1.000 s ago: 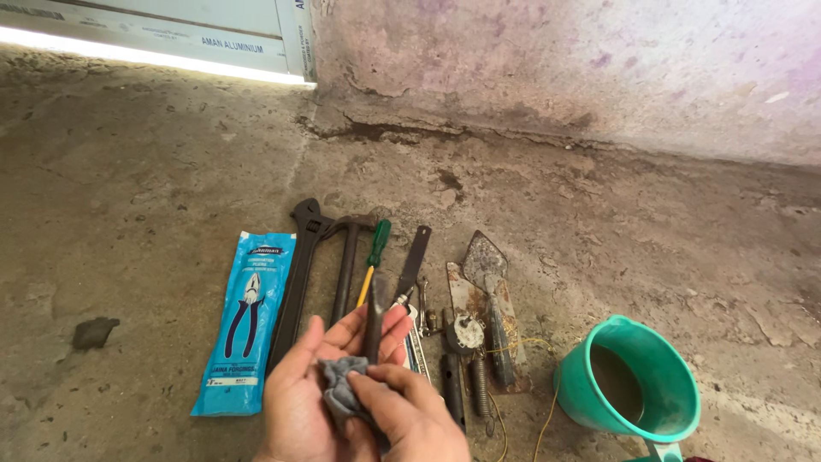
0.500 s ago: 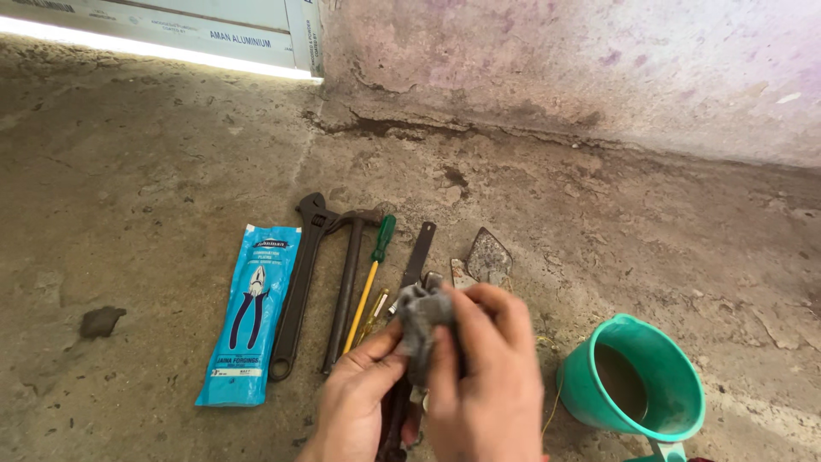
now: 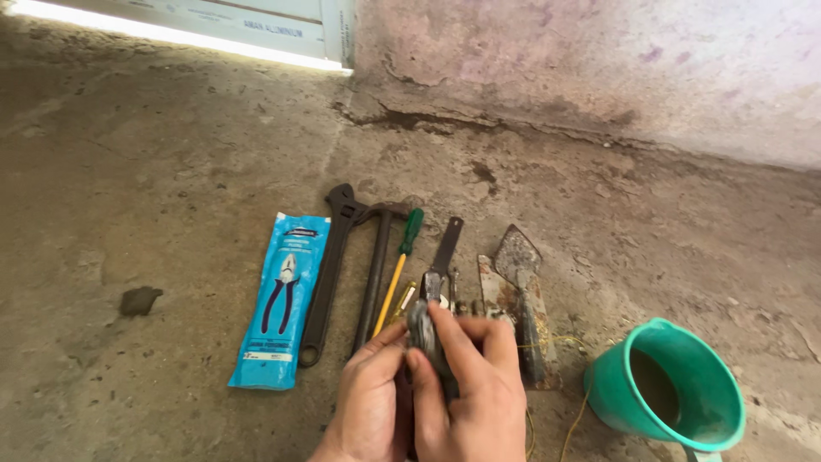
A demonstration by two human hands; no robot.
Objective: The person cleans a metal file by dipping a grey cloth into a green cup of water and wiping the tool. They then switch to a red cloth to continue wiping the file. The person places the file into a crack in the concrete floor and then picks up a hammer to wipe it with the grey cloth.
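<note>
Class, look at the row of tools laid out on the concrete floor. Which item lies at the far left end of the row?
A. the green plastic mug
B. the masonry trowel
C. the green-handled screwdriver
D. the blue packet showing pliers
D: the blue packet lies leftmost, just left of the black adjustable wrench.

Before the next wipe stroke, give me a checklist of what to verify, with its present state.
1. Grey cloth wrapped round the dark tool: ok.
2. Right hand pinching the cloth: ok.
3. Left hand gripping the tool from below: ok.
4. Tool tip clean: cannot tell.
5. Green bucket upright, apart from both hands: ok.
6. Screwdriver and wrench lying clear of the hands: ok.
</note>
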